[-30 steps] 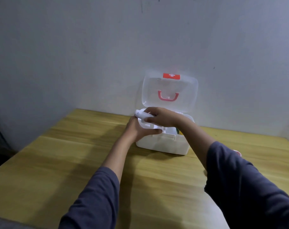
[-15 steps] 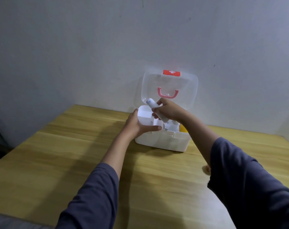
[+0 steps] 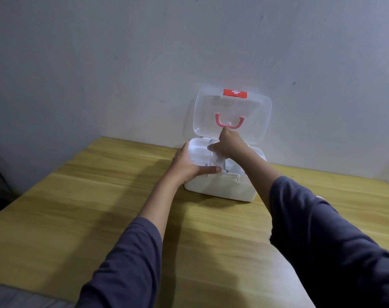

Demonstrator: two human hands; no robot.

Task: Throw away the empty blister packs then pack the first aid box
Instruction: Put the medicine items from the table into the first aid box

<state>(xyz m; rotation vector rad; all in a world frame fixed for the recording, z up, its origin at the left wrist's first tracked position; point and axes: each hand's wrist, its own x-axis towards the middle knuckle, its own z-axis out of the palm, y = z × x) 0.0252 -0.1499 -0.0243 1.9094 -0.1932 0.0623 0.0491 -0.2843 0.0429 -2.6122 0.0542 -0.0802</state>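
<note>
1. A plain pale grey-white wall [image 3: 144,63] fills the upper half of the view, marked with a few small dark specks and scuffs.
2. A light wooden counter [image 3: 89,207] with visible grain meets the wall.
3. Soft light casts shadows across the wood.
4. The far left edge is dark and unclear.

The first aid box [image 3: 220,188] sat a little right of the frame's centre, at the far edge of the wooden surface [image 3: 100,196] near the wall. It was white plastic with rounded corners, and stood open. Its translucent lid [image 3: 251,121] was raised upright behind it, bearing a pink handle [image 3: 229,122] and a red latch with a white cross [image 3: 235,93] at the top edge. Inside lay a white tray with compartments [image 3: 198,150], and a white tube-like item [image 3: 217,162] slanted into the box's middle; other contents were too washed out to make out.
</note>
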